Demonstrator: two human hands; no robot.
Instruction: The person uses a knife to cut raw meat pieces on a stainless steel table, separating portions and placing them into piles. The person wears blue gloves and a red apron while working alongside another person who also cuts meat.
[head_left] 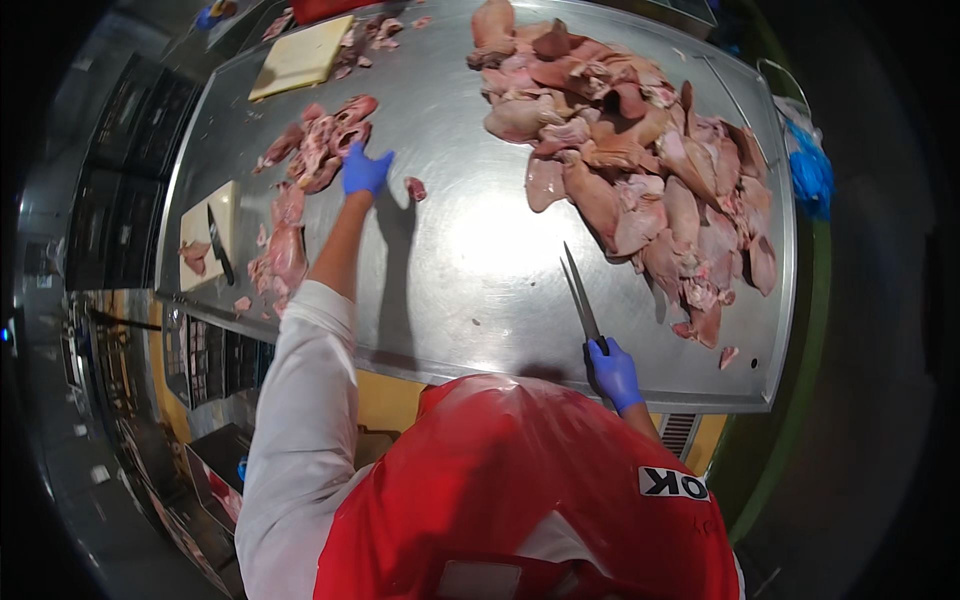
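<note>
My left hand (367, 172), in a blue glove, reaches out over the steel table. Its thumb and fingers are spread at the right edge of a heap of reddish meat pieces (318, 148); whether the fingertips touch the meat I cannot tell. A small dark-red meat scrap (415, 188) lies just right of this hand. My blue-gloved right hand (614, 374) is closed round the black handle of a long, narrow knife (577, 290), low over the table's near edge. The blade points away from me, slightly left. Pale pink pig ears (640, 150) form a big pile beyond it.
A white cutting board (228, 215) at the left carries a black-handled knife (218, 250) and a meat piece. More meat (288, 250) lies beside it. Another cutting board (300, 58) is at the far left. Black crates (120, 170) stand beyond the table (450, 300); a blue bag (808, 170) hangs right.
</note>
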